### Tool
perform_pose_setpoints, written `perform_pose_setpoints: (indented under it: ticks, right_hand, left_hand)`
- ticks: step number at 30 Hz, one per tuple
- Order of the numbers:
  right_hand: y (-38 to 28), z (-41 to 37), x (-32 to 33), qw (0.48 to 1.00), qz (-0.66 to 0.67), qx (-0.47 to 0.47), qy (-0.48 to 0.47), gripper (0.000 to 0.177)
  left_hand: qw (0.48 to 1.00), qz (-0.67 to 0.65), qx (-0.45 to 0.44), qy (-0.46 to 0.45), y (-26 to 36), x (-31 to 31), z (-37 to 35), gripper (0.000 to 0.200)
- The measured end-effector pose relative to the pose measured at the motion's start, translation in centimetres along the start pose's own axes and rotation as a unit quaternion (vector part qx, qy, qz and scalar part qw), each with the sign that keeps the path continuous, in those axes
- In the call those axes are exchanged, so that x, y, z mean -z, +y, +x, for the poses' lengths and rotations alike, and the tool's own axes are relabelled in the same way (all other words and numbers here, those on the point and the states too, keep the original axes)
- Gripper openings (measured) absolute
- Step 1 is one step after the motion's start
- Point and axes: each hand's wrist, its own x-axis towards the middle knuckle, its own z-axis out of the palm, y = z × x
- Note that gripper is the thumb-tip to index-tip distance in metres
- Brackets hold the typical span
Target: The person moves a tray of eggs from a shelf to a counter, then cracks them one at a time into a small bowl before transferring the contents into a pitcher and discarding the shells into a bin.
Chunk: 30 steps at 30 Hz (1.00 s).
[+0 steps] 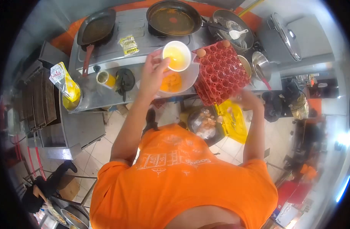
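Note:
My left hand (155, 72) grips a white cup (186, 57) with raw egg in its bottom, thumb over the rim. Below the cup sits a translucent bowl (191, 76) holding several orange yolks (171, 82). My right hand (246, 100) is smeared by motion, beside the near right corner of the stacked red egg trays (220, 70) and over a yellow bin lid (236, 124). Two brown eggs stand at the tray's far edge, one egg (201, 52) at the left. Under the counter edge, eggshells (207, 124) lie in a lined bin.
On the stove are a large frying pan (174, 19), a square pan (96, 28) and a yellow packet (129, 45). A pot (230, 23) with a white spoon stands behind the trays. Left are a jar (105, 79) and a yellow pouch (68, 86). Another person's arm (39, 192) shows lower left.

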Motion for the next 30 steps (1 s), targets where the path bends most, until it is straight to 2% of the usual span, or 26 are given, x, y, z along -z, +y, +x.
perform_pose_setpoints:
  ticks: [2, 4, 6, 7, 9, 10, 12, 14, 16, 17, 18, 19, 20, 22, 24, 26, 28, 29, 30]
  right_hand:
    - [1.9, 5.5, 2.3, 0.994, -0.021, -0.067, 0.078, 0.029]
    - [1.5, 11.3, 4.9, 0.967, 0.02, -0.119, 0.226, 0.034]
    - [3.9, 18.2, 4.4, 0.913, 0.047, -0.033, 0.405, 0.037]
    - [4.1, 20.4, 4.5, 0.913, 0.048, -0.028, 0.405, 0.037]
    - [3.6, 23.8, 4.6, 0.92, -0.011, -0.106, 0.378, 0.04]
    - [4.4, 25.2, 4.6, 0.921, -0.011, -0.098, 0.378, 0.04]
    - [6.0, 26.7, 4.7, 0.952, -0.03, -0.114, 0.282, 0.047]
    - [4.6, 24.9, 5.4, 0.956, -0.019, -0.094, 0.276, 0.051]
    - [3.4, 22.7, 5.5, 0.919, 0.039, -0.098, 0.379, 0.052]
    - [3.7, 22.4, 4.8, 0.878, 0.266, -0.118, 0.38, 0.045]
    - [3.2, 21.5, 4.6, 0.88, 0.266, -0.116, 0.377, 0.045]
    - [2.4, 20.1, 4.6, 0.802, 0.508, -0.014, 0.315, 0.042]
    - [1.6, 18.4, 4.5, 0.66, 0.711, 0.085, 0.226, 0.04]
    - [-3.0, 15.4, 3.1, 0.697, 0.688, 0.098, 0.179, 0.035]
    - [-9.1, 10.6, 2.3, 0.818, 0.571, 0.051, 0.048, 0.032]
    - [-13.6, 7.5, -0.5, 0.872, 0.475, 0.115, 0.029, 0.035]
    - [-17.3, 5.0, -2.3, 0.915, 0.267, 0.212, 0.214, 0.037]
    - [-18.2, 4.6, -3.4, 0.916, 0.268, 0.209, 0.214, 0.037]
    - [-18.7, 4.4, -4.6, 0.897, 0.236, 0.246, 0.283, 0.038]
  left_hand:
    - [0.999, 0.051, -0.017, 0.007, 0.7, 1.1, -0.1, 0.046]
    - [0.97, 0.226, -0.083, 0.016, 1.2, 1.7, -0.4, 0.049]
    - [0.959, 0.256, -0.117, 0.018, 0.5, 1.8, -0.1, 0.049]
    - [0.948, 0.282, -0.149, 0.022, 0.2, 1.8, -0.1, 0.05]
    - [0.932, 0.324, -0.164, 0.026, 0.2, 1.4, -0.5, 0.05]
    - [0.914, 0.364, -0.175, 0.026, 0.3, 1.2, -0.7, 0.05]
    - [0.907, 0.372, -0.195, 0.026, 0.2, 1.3, -0.8, 0.051]
    - [0.901, 0.378, -0.209, 0.026, 0.0, 1.7, -1.1, 0.052]
    - [0.905, 0.365, -0.217, 0.027, 0.0, 1.8, -1.0, 0.051]
    - [0.905, 0.365, -0.215, 0.031, -0.1, 1.8, -1.1, 0.051]
    - [0.912, 0.351, -0.208, 0.033, -0.1, 1.9, -1.0, 0.051]
    - [0.919, 0.337, -0.202, 0.037, 0.0, 1.9, -0.9, 0.051]
    - [0.919, 0.338, -0.2, 0.04, 0.0, 2.0, -0.8, 0.051]
    - [0.928, 0.317, -0.191, 0.037, 0.1, 2.0, -0.6, 0.051]
    - [0.93, 0.315, -0.186, 0.036, -0.1, 2.0, -0.3, 0.051]
    - [0.932, 0.311, -0.186, 0.031, -0.2, 2.0, 0.0, 0.052]
    - [0.941, 0.289, -0.173, 0.032, -0.4, 1.8, 0.2, 0.052]
    - [0.942, 0.289, -0.17, 0.029, -0.7, 2.0, 0.4, 0.052]
    - [0.935, 0.305, -0.179, 0.032, -1.1, 2.2, 0.6, 0.052]
